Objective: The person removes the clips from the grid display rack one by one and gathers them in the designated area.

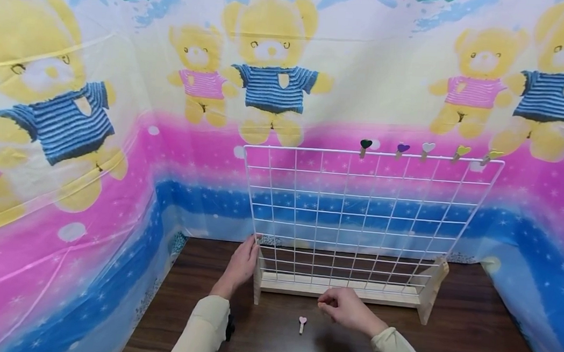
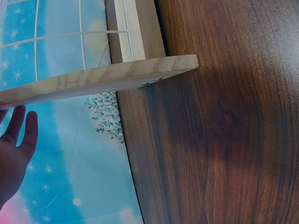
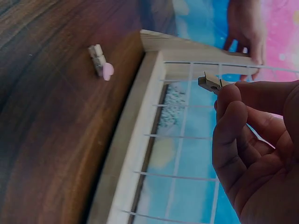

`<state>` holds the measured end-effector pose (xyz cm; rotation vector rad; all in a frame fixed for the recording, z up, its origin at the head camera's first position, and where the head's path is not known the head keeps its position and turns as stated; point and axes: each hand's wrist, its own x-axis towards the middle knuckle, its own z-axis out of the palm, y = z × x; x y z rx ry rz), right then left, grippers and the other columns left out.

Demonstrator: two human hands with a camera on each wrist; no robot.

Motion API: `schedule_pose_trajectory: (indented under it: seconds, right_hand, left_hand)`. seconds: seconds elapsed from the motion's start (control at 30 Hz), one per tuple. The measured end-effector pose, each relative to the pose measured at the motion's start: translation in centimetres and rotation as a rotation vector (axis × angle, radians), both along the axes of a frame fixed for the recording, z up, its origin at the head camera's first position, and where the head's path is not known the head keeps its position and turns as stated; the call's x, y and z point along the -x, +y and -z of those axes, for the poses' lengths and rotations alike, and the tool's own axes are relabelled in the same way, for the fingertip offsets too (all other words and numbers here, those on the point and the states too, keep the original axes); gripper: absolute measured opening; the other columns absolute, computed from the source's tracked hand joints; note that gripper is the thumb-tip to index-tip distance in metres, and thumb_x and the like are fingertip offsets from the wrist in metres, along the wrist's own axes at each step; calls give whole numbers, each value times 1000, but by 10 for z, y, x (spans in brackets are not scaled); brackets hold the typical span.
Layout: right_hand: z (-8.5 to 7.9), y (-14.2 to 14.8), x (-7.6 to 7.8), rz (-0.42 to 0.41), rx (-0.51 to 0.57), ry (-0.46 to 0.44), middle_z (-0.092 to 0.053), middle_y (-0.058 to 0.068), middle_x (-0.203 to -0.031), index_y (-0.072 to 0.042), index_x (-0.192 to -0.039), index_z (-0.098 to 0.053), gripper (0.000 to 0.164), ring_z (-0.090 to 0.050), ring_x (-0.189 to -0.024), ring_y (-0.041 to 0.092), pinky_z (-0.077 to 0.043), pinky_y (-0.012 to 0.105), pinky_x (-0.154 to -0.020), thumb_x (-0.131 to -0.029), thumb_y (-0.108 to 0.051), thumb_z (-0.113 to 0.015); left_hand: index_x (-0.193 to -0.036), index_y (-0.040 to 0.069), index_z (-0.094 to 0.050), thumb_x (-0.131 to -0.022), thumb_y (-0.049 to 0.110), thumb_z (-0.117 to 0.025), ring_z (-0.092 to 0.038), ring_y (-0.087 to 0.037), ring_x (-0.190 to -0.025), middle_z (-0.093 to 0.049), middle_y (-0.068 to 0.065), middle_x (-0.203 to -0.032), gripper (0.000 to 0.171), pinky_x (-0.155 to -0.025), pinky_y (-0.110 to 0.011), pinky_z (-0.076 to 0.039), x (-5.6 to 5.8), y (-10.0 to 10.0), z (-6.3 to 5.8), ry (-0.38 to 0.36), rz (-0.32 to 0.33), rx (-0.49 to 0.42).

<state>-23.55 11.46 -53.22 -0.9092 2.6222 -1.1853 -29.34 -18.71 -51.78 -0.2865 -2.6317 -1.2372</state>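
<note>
A white wire grid rack [image 1: 340, 217] stands upright in a wooden base on the dark tabletop. At its left end, my left hand [image 1: 244, 262] holds the upper part of the wooden side support [image 2: 107, 77], with fingertips against the outer face. My right hand [image 1: 346, 309], in front of the base, pinches a small wooden clothespin [image 3: 211, 83] between thumb and index finger. The fingers hide part of this clothespin. Left of that hand, another clothespin with a pink heart [image 1: 302, 325] lies on the table.
Along the grid's top wire sit several heart clothespins, among them a dark green one [image 1: 366, 144], a purple one [image 1: 402, 149] and a white one [image 1: 427, 148]. A bear-patterned cloth [image 1: 379, 90] hangs behind and at both sides of the table [image 1: 475, 338].
</note>
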Motion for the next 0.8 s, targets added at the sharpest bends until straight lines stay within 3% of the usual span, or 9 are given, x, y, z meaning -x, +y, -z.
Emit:
schedule_pose_trajectory:
  seconds: [0.23, 0.47, 0.8]
  right_hand:
    - [21, -2, 1, 5, -18, -44, -65, 3, -73, -9, -90, -69, 6, -52, -48, 4, -46, 24, -50, -91, -12, -63]
    - [39, -3, 2, 50, -27, -23, -62, -8, -71, -5, -85, -69, 7, -53, -55, 2, -46, 22, -51, -87, -11, -67]
    - [63, -7, 4, 54, 14, -83, -64, -5, -70, -4, -84, -68, 4, -55, -53, 4, -47, 24, -48, -85, -8, -68]
  left_hand:
    - [-138, 5, -44, -104, 20, -36, -44, -33, -125, -47, -17, -137, 38, -98, -52, -37, 0, 0, 1, -1, 6, -6]
    - [-138, 5, -45, -104, 20, -36, -45, -33, -124, -48, -17, -135, 38, -97, -52, -38, 0, -1, 2, 0, 6, -10]
    - [-138, 9, -45, -104, 21, -37, -46, -32, -122, -49, -16, -134, 38, -95, -51, -40, 0, 0, 1, 0, 1, -8]
